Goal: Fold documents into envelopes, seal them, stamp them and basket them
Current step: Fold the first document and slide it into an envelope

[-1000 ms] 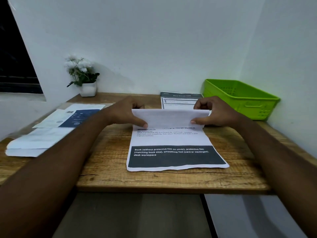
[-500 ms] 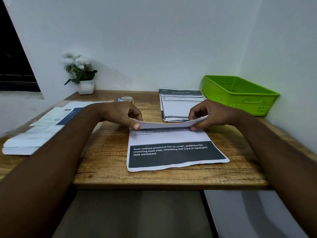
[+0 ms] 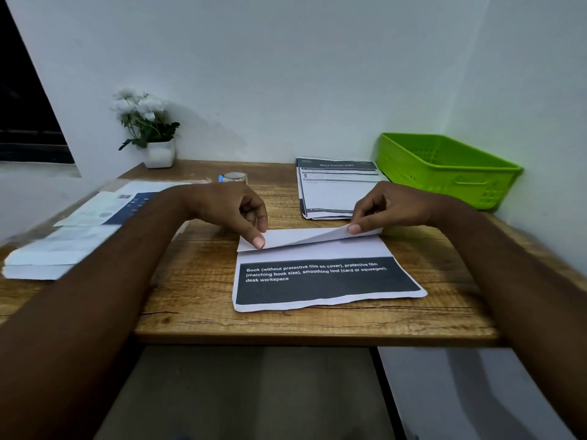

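Note:
A printed document (image 3: pixel 324 281) with a dark text band lies in the middle of the wooden desk (image 3: pixel 190 281). Its top part is folded over toward me as a white flap (image 3: pixel 301 238). My left hand (image 3: pixel 235 211) holds the flap's left corner down against the sheet, with one fingertip on top and the other fingers curled. My right hand (image 3: pixel 390 206) pinches the flap's right corner, which stands slightly raised off the sheet. The green basket (image 3: pixel 451 173) sits at the back right by the wall.
A stack of printed documents (image 3: pixel 333 192) lies behind the folded sheet. White envelopes (image 3: pixel 57 252) and a blue-and-white sheet (image 3: pixel 114 206) lie at the left. A small round roll (image 3: pixel 235 177) and a white pot of flowers (image 3: pixel 158 152) stand at the back.
The flap, held upright a second ago, has come down toward me onto the sheet. Its left corner is now flat and the printed lines above the dark band are covered.

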